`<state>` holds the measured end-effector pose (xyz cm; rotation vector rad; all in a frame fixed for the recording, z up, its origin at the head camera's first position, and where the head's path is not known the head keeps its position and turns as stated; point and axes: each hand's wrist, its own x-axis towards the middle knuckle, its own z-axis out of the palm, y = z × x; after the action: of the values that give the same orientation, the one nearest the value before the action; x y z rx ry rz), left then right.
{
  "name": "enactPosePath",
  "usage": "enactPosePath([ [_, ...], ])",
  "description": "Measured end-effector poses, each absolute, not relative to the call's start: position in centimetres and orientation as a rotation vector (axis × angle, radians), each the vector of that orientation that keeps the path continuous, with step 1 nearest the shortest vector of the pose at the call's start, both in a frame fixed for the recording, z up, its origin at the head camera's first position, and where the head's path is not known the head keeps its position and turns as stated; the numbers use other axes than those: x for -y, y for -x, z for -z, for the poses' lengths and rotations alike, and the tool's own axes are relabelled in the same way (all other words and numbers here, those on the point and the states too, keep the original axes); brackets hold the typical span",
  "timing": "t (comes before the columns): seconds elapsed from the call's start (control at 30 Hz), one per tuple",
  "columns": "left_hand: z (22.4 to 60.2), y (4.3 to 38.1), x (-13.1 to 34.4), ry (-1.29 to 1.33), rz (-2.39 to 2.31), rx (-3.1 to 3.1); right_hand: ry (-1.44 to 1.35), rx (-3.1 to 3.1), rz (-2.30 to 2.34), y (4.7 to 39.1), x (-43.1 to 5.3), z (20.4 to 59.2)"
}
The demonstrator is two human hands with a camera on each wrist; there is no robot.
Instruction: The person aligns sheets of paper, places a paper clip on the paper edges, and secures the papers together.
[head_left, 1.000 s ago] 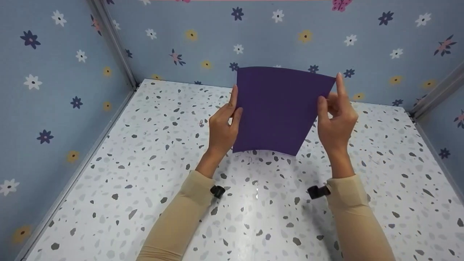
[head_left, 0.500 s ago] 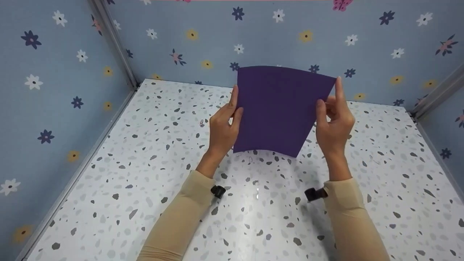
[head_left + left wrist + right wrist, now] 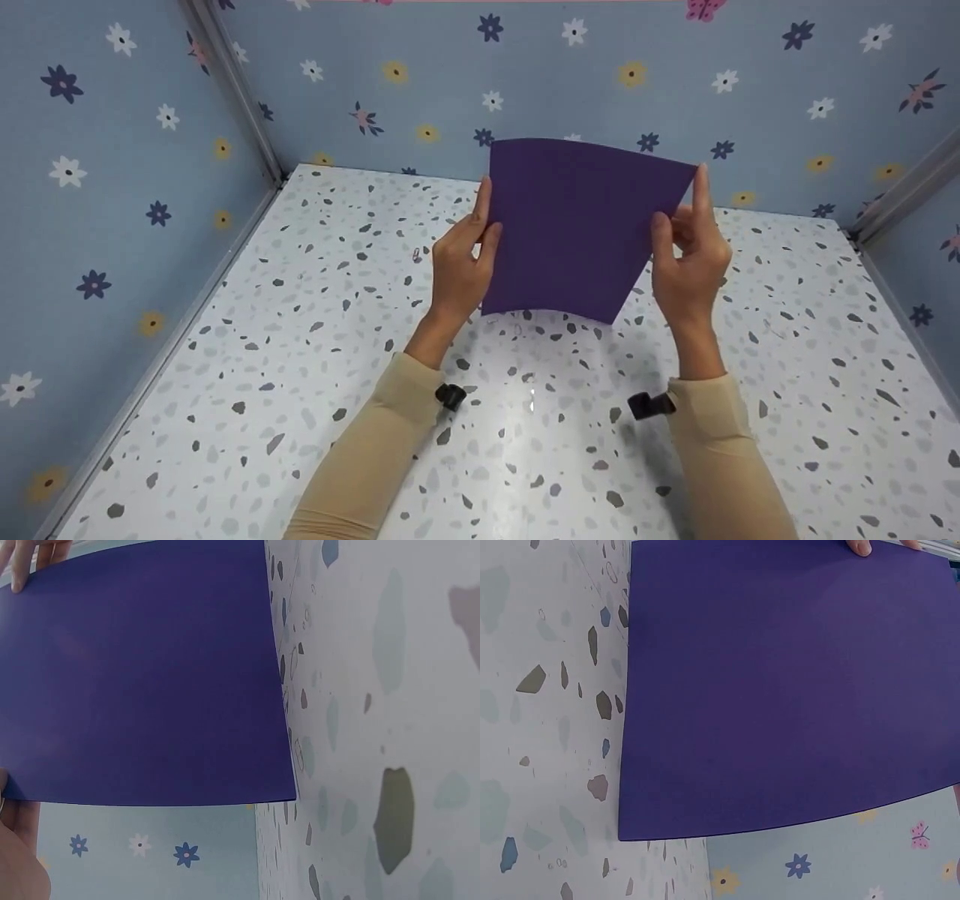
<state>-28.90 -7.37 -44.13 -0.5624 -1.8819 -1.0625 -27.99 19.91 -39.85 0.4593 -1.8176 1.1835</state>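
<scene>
A purple sheet of paper (image 3: 574,229), bowed slightly, is held up over the table between both hands. My left hand (image 3: 463,259) grips its left edge, thumb on the near face and the other fingers mostly behind. At the right edge my right hand (image 3: 691,259) pinches the sheet with the thumb, while the index finger stretches up to the top corner. Both wrist views are largely filled by the plain purple face. In the left wrist view part of the left hand (image 3: 21,862) shows at the lower left; in the right wrist view the left thumb (image 3: 861,547) rests on the sheet's far edge.
The white speckled table (image 3: 360,420) spreads beneath the arms. A small paperclip (image 3: 416,254) lies left of the left hand. Blue flower-patterned panels, including the back wall (image 3: 555,67), enclose the table at the back and sides, with metal posts (image 3: 232,82) at the corners.
My right hand has shifted slightly left and down along the sheet's right edge, its index fingertip lowering with the corner. The left hand has hardly moved.
</scene>
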Motion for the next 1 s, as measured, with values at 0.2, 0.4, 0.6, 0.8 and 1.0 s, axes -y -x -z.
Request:
enactPosePath([
  [0.2,44.2,28.8,7.3,0.561,1.079,1.888,-0.49,1.807,-1.163,28.1,-20.2,40.4],
  [0.4,44.1,28.9,7.3,0.56,1.096,1.877,-0.493,1.811,-1.134,28.1,-20.4,40.8],
  [0.6,44.1,29.0,7.4,0.564,1.092,1.885,-0.484,1.817,-1.129,28.1,-20.3,40.9],
  [0.8,44.2,29.0,7.5,0.558,1.098,1.892,-0.513,1.858,-1.093,28.3,-20.4,41.2],
  [1.0,44.3,29.0,7.5,0.568,1.096,1.916,-0.507,1.868,-1.046,28.4,-20.8,41.4],
])
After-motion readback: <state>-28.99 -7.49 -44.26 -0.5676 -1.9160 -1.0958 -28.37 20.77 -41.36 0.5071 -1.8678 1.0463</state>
